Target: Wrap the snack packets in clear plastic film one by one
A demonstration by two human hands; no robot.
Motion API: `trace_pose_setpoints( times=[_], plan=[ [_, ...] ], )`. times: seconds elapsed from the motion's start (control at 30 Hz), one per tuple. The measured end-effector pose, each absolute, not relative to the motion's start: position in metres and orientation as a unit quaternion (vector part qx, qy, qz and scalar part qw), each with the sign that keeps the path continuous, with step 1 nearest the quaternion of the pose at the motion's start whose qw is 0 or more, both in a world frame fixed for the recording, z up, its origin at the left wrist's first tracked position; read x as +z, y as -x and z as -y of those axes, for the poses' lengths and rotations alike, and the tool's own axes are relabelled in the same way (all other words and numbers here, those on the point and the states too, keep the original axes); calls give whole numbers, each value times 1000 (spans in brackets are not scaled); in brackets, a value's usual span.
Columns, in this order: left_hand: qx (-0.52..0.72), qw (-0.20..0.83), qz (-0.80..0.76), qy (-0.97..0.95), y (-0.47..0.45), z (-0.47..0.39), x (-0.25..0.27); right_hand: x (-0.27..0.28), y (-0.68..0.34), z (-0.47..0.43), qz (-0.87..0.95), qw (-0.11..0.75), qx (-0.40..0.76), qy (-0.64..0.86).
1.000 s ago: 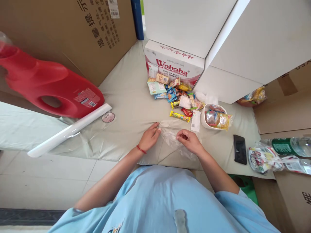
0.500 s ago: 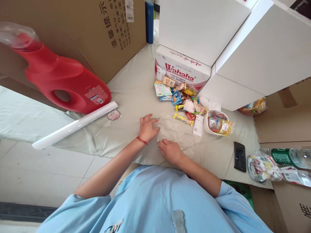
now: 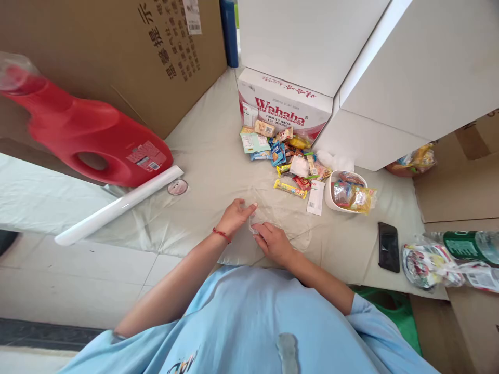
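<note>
A thin clear plastic bag (image 3: 290, 223) lies spread and wrinkled on the pale cloth in front of me. Its left edge is lifted a little between my hands. My left hand (image 3: 234, 215), with a red string bracelet at the wrist, is at that edge, thumb stretched over it and fingers partly hidden. From the near side, my right hand (image 3: 274, 242) pinches the same edge with curled fingers. Just beyond the bag, a yellow-wrapped snack bar (image 3: 290, 189) and a white sachet (image 3: 315, 197) lie before a heap of packaged snacks (image 3: 278, 153).
A white tub (image 3: 332, 200) of snack packets stands right of the heap, below a Wahaha carton (image 3: 284, 106). A black phone (image 3: 389, 247) and a bottle (image 3: 463, 245) lie at right. At left are a red detergent jug (image 3: 105, 135), a white roll (image 3: 120, 205) and a round disc (image 3: 178, 187).
My left hand has come down from its spread pose to the bag's edge, its fingers drawn in. The edge between my hands is now raised. The view has shifted slightly.
</note>
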State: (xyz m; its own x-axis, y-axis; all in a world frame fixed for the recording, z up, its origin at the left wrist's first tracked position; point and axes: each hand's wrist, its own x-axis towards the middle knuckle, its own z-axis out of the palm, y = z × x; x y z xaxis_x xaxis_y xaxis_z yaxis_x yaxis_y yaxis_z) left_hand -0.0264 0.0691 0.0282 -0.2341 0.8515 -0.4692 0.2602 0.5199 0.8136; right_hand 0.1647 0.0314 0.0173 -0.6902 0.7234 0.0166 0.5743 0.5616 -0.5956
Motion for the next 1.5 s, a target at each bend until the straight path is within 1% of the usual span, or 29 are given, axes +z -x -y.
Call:
trace_pose_setpoints(
  times=[0.1,0.2,0.3,0.5,0.53,0.57,0.63,0.7,0.73,0.77,0.87,0.93,0.97,1.03,1.1,1.13,1.17,1.23,1.33,1.4,1.5],
  plan=[
    [306,536,-696,-366,24,-56,25,4,-171,-26,860,189,316,353],
    [304,546,-685,-374,33,-46,25,2,-175,-22,846,188,359,347],
    [286,517,-708,-387,50,-36,25,10,-178,-19,846,141,377,349],
    [205,426,-787,-396,84,-22,28,28,-172,-19,873,26,334,355],
    [201,401,-800,-399,87,-21,31,30,-170,-20,875,9,327,357],
    [205,356,-816,-407,87,-20,35,33,-168,-20,877,-6,322,357],
    [238,207,-841,-439,81,-20,48,37,-165,-20,879,-28,313,358],
    [285,54,-821,-491,65,-21,62,40,-161,-18,879,-46,303,364],
    [301,10,-794,-529,55,-22,67,41,-159,-16,879,-53,298,369],
    [303,0,-760,-575,43,-25,71,42,-157,-15,878,-58,293,375],
    [239,68,-680,-690,12,-39,65,45,-151,-8,871,-59,291,392],
    [166,99,-681,-706,-1,-50,49,51,-151,-7,867,-41,323,377],
    [134,109,-683,-710,-4,-54,40,55,-152,-8,865,-18,345,364],
    [96,120,-675,-722,-3,-58,23,62,-161,-14,857,62,371,353],
    [89,120,-655,-740,4,-58,11,64,-175,-25,850,151,338,376],
    [91,117,-648,-747,9,-56,7,61,-184,-32,848,179,304,396],
    [92,113,-645,-750,14,-55,5,57,-194,-39,847,189,270,417],
    [90,106,-644,-752,26,-52,2,44,-214,-54,846,171,230,450],
    [84,102,-634,-762,40,-52,0,33,-236,-80,837,127,249,470],
    [81,100,-628,-767,44,-52,-2,41,-238,-107,823,128,248,494],
    [80,100,-631,-765,45,-52,-3,66,-216,-166,792,136,169,571]
  ],
)
